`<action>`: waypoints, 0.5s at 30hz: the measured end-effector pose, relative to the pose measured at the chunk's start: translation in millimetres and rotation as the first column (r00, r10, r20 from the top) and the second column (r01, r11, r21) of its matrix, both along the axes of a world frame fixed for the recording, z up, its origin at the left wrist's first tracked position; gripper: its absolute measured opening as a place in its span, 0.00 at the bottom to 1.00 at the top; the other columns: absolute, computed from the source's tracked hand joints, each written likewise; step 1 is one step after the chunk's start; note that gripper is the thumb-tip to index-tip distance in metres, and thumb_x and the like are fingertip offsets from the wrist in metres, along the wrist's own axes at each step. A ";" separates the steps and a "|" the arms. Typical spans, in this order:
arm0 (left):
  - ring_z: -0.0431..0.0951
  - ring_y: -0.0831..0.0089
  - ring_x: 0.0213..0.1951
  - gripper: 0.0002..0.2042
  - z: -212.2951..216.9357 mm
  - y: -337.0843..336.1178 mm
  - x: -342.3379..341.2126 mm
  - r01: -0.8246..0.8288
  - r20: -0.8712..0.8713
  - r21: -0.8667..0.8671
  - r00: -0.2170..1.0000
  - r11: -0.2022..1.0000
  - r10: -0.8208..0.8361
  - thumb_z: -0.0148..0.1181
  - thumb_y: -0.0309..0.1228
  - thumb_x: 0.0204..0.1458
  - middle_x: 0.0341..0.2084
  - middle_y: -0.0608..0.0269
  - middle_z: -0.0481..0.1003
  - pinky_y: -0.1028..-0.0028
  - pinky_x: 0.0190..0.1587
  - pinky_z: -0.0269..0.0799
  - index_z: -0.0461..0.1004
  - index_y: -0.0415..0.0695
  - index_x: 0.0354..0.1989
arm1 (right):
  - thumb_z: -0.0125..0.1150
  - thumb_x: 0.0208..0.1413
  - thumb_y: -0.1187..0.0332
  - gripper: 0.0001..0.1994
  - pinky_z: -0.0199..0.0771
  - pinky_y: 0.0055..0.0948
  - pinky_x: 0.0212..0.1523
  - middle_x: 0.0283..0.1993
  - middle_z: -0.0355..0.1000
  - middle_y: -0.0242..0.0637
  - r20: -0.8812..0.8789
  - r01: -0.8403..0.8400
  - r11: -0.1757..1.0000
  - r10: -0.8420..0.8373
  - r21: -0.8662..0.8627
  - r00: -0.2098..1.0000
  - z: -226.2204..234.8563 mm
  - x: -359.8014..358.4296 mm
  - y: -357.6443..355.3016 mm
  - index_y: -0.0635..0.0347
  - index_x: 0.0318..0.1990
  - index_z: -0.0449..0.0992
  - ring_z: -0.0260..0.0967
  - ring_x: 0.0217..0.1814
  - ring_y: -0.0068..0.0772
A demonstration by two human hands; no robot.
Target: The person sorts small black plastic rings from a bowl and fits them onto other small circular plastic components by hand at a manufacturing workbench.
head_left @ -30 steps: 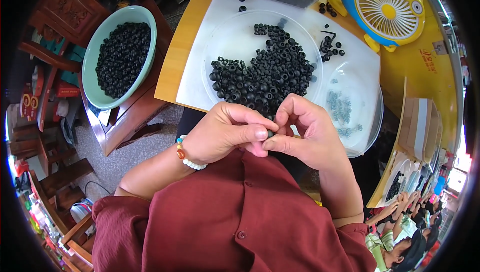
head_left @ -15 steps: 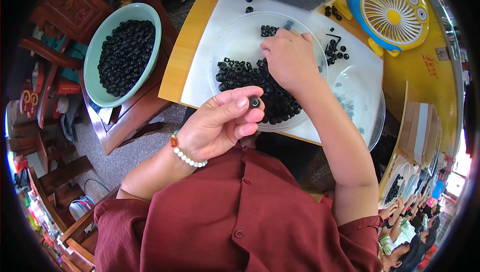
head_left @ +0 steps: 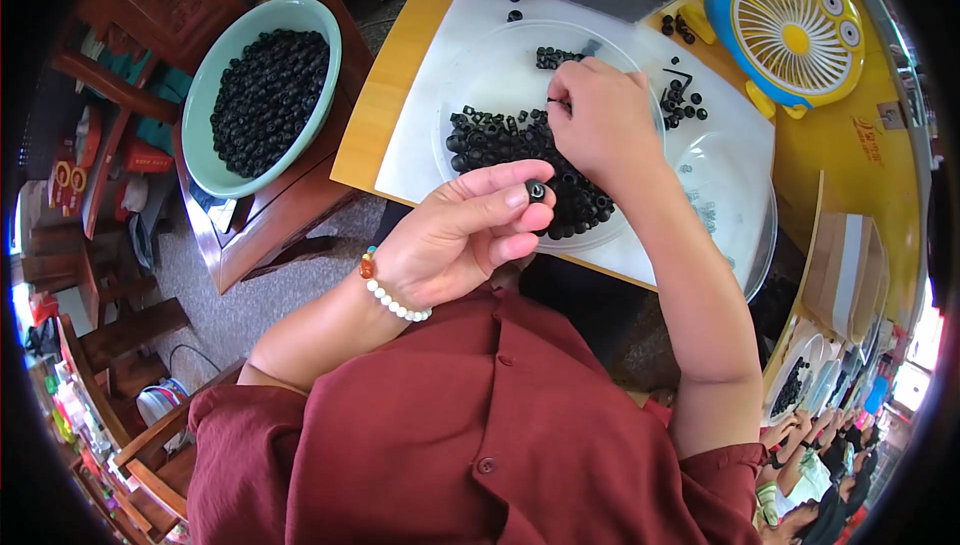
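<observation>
Left hand pinches 1 small black ring part in a fingertip grip above the bench edge, right hand fingers curled, picking in the black parts pile on the clear plate.

We look down from a single head-worn fisheye camera, close above our own chest and forearms, which enter from the lower edge. The view faces forward and down onto the table, near enough that the clear dish fills the upper middle. Straight edges bend toward the dark round rim.
</observation>
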State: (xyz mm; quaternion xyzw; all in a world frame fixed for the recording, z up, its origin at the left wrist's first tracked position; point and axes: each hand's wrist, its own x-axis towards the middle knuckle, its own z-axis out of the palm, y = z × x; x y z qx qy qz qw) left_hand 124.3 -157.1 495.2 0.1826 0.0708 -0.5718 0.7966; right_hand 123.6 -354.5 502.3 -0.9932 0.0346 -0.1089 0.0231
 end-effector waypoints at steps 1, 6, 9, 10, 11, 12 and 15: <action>0.77 0.75 0.38 0.14 -0.2 0.4 -0.4 -0.020 -0.005 0.007 1.000 1.000 0.020 0.50 0.24 0.56 0.40 0.56 0.72 0.78 0.37 0.78 0.68 0.39 0.51 | 0.58 0.42 0.74 0.03 0.64 0.32 0.40 0.30 0.72 0.37 -0.051 0.067 0.941 -0.053 0.331 0.997 11.3 -7.5 -0.5 0.59 0.28 0.74 0.70 0.34 0.32; 0.78 0.73 0.38 0.13 -0.3 0.7 -1.3 -0.026 -0.023 0.005 0.999 1.000 0.026 0.52 0.22 0.55 0.37 0.57 0.74 0.77 0.37 0.79 0.69 0.39 0.49 | 0.62 0.43 0.78 0.05 0.69 0.21 0.33 0.30 0.74 0.34 -0.177 0.202 0.328 -0.103 0.923 0.979 33.2 -51.6 -1.6 0.64 0.31 0.74 0.70 0.30 0.20; 0.79 0.71 0.38 0.12 -0.4 -3.8 -3.8 -0.009 -0.035 -0.048 0.999 0.999 0.007 0.52 0.21 0.54 0.34 0.57 0.76 0.76 0.39 0.79 0.70 0.38 0.48 | 0.62 0.47 0.79 0.08 0.71 0.19 0.37 0.33 0.74 0.33 -0.070 0.062 -0.176 -0.041 0.982 0.997 35.1 -78.8 1.9 0.66 0.37 0.75 0.71 0.35 0.19; 0.79 0.70 0.38 0.12 -0.4 -5.1 -4.9 -0.003 -0.028 -0.068 1.000 0.998 0.001 0.52 0.21 0.54 0.34 0.56 0.76 0.76 0.38 0.79 0.71 0.38 0.48 | 0.62 0.47 0.79 0.08 0.71 0.19 0.37 0.33 0.74 0.33 -0.073 0.064 -0.177 -0.044 0.982 0.996 33.9 -84.2 3.8 0.66 0.37 0.75 0.71 0.35 0.19; 0.79 0.70 0.38 0.12 0.2 -6.9 -6.1 0.005 -0.031 -0.071 0.999 0.997 -0.007 0.52 0.21 0.54 0.34 0.56 0.76 0.76 0.38 0.79 0.71 0.38 0.48 | 0.63 0.46 0.80 0.08 0.72 0.20 0.38 0.33 0.74 0.34 -0.030 0.015 -0.262 -0.053 0.965 0.998 34.0 -89.3 6.4 0.66 0.36 0.75 0.71 0.35 0.21; 0.79 0.70 0.37 0.12 0.9 -8.2 -7.4 0.014 -0.024 -0.086 1.000 0.996 -0.017 0.53 0.21 0.54 0.34 0.55 0.77 0.75 0.38 0.80 0.71 0.38 0.47 | 0.63 0.46 0.81 0.08 0.74 0.21 0.38 0.34 0.74 0.35 0.012 -0.034 -0.344 -0.064 0.938 0.998 34.5 -93.9 9.0 0.66 0.36 0.75 0.72 0.36 0.22; 0.79 0.69 0.35 0.11 -1.5 -9.4 -9.6 0.041 0.011 -0.111 0.999 0.993 -0.040 0.54 0.21 0.53 0.32 0.54 0.77 0.75 0.37 0.80 0.72 0.38 0.46 | 0.63 0.46 0.82 0.08 0.77 0.22 0.31 0.33 0.74 0.39 0.029 -0.039 -0.414 -0.030 0.910 0.999 42.4 -101.3 16.8 0.68 0.36 0.74 0.73 0.32 0.25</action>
